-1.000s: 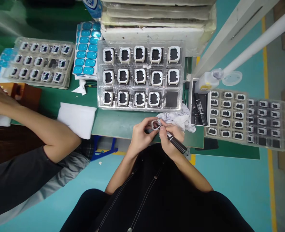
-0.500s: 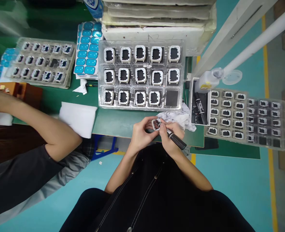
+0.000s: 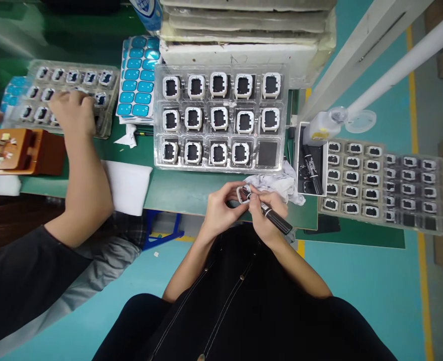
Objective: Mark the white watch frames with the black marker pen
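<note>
My left hand (image 3: 221, 208) is closed round a small white square frame (image 3: 239, 194), which looks like a watch case, held above the bench's front edge. In my right hand (image 3: 266, 210) is a black marker pen (image 3: 277, 220), its tip end against the inside of the frame; the exact contact is too small to make out. Beyond my hands lies a clear plastic tray (image 3: 186, 166) with rows of similar white frames. Its front right pocket (image 3: 267, 153) holds no frame. A crumpled white cloth (image 3: 291, 183) lies just right of my hands.
Left, a co-worker's hand (image 3: 73, 110) is over another tray (image 3: 108, 113), near an orange fixture (image 3: 9, 150). Blue sticker sheets (image 3: 135, 85) and a white pad (image 3: 127, 185) lie between us. Right stand an open box with markers (image 3: 311, 173), a bottle (image 3: 321, 128) and more trays (image 3: 383, 200).
My hands, the frame and the marker have hardly moved. The co-worker's arm has swung forward, bringing a hand over the left tray and exposing the orange fixture.
</note>
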A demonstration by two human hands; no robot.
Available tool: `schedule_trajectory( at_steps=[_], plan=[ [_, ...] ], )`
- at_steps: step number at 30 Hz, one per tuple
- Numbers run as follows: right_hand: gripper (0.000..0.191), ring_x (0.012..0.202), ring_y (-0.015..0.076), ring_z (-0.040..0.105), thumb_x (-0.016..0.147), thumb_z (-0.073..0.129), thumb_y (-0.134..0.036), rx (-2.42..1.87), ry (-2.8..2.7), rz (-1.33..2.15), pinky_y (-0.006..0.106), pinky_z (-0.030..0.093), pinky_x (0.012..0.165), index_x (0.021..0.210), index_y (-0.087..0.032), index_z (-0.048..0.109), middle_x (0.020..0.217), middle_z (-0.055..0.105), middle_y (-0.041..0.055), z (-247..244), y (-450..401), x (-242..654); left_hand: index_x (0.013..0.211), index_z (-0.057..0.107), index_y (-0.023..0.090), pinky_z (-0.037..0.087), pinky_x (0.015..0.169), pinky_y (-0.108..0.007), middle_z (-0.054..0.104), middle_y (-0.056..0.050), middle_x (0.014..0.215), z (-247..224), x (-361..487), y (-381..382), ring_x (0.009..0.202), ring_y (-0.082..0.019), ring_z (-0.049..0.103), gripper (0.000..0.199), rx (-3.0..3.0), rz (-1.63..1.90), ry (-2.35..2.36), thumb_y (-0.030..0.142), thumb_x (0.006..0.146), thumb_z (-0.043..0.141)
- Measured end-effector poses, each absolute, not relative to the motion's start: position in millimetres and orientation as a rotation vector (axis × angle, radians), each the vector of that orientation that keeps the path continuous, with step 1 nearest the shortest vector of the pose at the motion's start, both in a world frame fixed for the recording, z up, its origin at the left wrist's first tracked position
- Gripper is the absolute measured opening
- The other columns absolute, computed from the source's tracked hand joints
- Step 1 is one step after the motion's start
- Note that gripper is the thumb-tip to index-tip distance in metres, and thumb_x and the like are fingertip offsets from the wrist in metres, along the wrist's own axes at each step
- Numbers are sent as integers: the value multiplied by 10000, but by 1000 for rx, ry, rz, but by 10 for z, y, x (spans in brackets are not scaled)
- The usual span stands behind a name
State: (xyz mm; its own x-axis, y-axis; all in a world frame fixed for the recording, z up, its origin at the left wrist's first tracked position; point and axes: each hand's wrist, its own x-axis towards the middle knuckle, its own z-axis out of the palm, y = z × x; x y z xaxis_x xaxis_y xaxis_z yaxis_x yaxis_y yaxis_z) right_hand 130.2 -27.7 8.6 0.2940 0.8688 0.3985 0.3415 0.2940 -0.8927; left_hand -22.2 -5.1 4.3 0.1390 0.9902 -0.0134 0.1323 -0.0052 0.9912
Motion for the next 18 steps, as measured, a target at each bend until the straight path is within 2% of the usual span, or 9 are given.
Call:
schedule_trajectory(
  at_steps=[4,7,10,13,15,18],
  plan=[
    [254,987,298,901,1136,734,-395,-1242,-1112,636,477,747,935,926,-296,629,678,734,-44,18,-312,1284,1366,795,228,703,942,-332,874,-45,1085,67,-260,-46,943,-202,850,522,1348,1015,1189,279,878,975],
    [277,923,298,893,1151,719,-440,-1203,-949,676,511,729,961,957,-303,575,608,650,-87,-39,-334,1269,1332,817,232,685,911,-346,832,-84,1176,111,-331,-52,1006,-222,810,513,1406,1031,1164,369,877,1008],
    [356,720,261,834,1149,714,-520,-1250,-867,685,424,703,782,930,-301,538,599,635,-87,-35,-340,1263,1269,834,230,662,835,-346,771,-116,1227,171,-405,-62,1076,-258,765,490,1505,1113,1106,453,871,1011],
    [379,505,178,676,1123,756,-536,-1268,-842,666,324,605,601,930,-288,544,616,664,-88,21,-326,1265,1306,807,241,634,810,-361,742,-105,1190,308,-414,-16,1060,-265,739,506,1631,1246,1013,508,906,966],
    [375,483,158,647,1111,779,-524,-1260,-851,646,292,560,555,930,-277,564,630,684,-84,56,-314,1269,1342,784,256,633,880,-409,736,-98,1200,454,-360,90,1082,-273,723,500,1797,1312,994,517,940,925],
    [388,505,164,664,1109,784,-531,-1269,-872,635,290,557,552,908,-264,587,638,697,-66,68,-305,1275,1374,752,274,603,1071,-521,721,-110,1292,664,-201,377,1214,-311,680,472,2141,1320,1042,501,980,879]
  ],
)
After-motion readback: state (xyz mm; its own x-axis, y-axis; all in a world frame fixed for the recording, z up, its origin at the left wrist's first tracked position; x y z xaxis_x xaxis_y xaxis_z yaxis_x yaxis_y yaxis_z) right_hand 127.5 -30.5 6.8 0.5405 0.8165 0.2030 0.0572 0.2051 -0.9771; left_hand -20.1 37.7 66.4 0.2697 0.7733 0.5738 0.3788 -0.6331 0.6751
